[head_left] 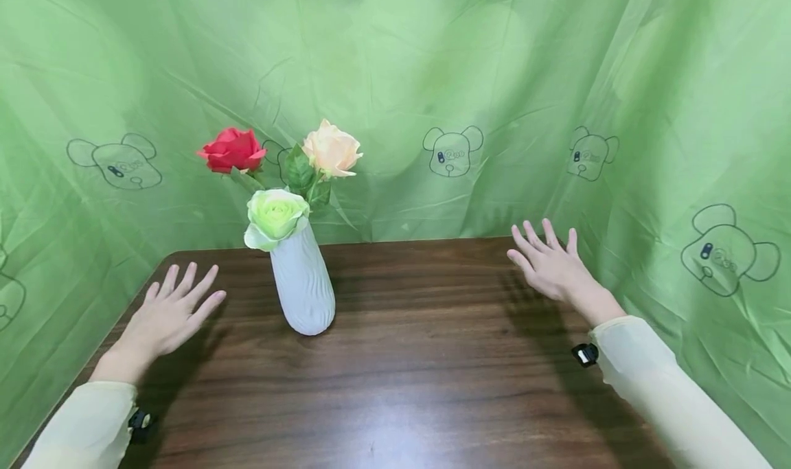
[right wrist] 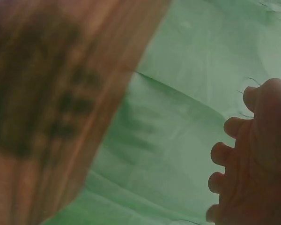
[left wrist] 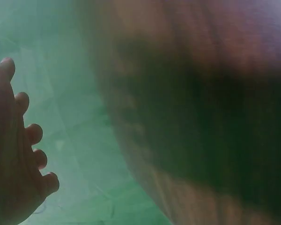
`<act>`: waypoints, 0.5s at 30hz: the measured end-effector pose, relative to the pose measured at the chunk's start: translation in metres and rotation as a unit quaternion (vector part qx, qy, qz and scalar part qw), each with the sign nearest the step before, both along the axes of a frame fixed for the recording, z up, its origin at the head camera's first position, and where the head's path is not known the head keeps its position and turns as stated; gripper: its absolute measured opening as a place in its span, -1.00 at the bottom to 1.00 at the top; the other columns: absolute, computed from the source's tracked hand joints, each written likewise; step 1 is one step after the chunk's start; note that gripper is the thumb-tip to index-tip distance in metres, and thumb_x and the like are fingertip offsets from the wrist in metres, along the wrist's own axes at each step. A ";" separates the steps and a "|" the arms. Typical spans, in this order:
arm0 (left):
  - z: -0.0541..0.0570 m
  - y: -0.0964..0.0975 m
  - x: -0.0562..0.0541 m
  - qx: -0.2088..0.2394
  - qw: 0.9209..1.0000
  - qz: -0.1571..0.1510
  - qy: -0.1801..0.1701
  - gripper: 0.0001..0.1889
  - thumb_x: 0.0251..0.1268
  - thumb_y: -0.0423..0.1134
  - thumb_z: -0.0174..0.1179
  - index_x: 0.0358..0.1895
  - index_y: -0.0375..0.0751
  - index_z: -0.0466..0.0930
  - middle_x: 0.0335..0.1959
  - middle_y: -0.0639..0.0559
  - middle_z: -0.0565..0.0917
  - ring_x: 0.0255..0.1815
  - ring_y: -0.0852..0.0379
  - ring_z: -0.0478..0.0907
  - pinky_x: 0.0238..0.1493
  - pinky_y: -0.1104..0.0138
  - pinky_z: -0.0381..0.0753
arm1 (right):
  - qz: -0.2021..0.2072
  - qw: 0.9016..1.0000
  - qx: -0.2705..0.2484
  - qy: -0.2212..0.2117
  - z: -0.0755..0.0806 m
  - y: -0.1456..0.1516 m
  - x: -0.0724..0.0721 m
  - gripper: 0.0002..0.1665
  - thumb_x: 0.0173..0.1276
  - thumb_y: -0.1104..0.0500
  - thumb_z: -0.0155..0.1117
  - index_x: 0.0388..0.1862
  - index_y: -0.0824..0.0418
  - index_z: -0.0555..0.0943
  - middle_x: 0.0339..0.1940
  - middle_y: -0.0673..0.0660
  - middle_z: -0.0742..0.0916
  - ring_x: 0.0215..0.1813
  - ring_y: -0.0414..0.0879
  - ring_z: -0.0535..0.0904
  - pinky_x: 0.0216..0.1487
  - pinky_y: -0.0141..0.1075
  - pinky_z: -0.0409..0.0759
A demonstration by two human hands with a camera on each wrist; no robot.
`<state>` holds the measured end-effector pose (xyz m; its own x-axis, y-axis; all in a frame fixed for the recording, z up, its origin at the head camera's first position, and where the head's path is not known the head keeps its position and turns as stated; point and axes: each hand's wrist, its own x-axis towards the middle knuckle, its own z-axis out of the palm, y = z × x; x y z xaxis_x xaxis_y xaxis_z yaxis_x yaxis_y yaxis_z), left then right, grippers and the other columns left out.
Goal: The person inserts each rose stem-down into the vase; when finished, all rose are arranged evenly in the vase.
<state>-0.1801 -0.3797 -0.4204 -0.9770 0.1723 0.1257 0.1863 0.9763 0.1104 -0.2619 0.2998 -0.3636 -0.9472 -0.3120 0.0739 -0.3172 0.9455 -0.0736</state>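
Observation:
A white ribbed vase (head_left: pixel 304 280) stands left of the middle of the table. It holds a red rose (head_left: pixel 232 151), a peach rose (head_left: pixel 332 150) and a pale green rose (head_left: pixel 276 215). To the left of the vase, my left hand (head_left: pixel 169 316) is spread above the table, its fingers straight and holding nothing. Over the table's far right part, my right hand (head_left: pixel 553 268) is spread in the same way, also holding nothing. Both wrist views show a hand's underside, with the fingers apart from the table and a shadow cast on the wood.
The dark brown wooden table (head_left: pixel 420 332) has rounded far corners. Green cloth (head_left: pixel 395 64) with printed bear outlines hangs behind it and at both sides. A small black device (head_left: pixel 584 354) sits at the right wrist, and another black device (head_left: pixel 139 421) at the left.

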 end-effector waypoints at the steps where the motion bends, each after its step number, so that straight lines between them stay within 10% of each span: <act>1: -0.003 -0.001 0.000 0.001 1.000 -0.001 -0.007 -0.27 0.63 0.23 -0.24 0.67 0.04 -0.20 0.55 -0.54 0.00 0.55 -0.56 -0.30 0.32 -0.45 -0.14 | 0.000 1.000 0.008 -0.002 -0.004 0.000 -0.001 -0.13 0.62 -0.38 -0.54 0.69 0.06 -0.10 0.67 0.24 0.02 0.62 0.27 -0.44 0.30 0.37 -0.73; 15: -0.019 -0.004 0.008 0.024 0.997 0.001 -0.079 -0.30 0.63 0.26 -0.29 0.65 0.01 -0.04 0.56 -0.43 0.06 0.51 -0.60 -0.14 0.25 -0.51 -0.08 | 0.009 0.995 0.013 -0.094 -0.038 -0.003 0.001 -0.15 0.64 -0.35 -0.46 0.68 0.11 -0.06 0.66 0.28 0.05 0.61 0.38 -0.33 0.35 0.43 -0.58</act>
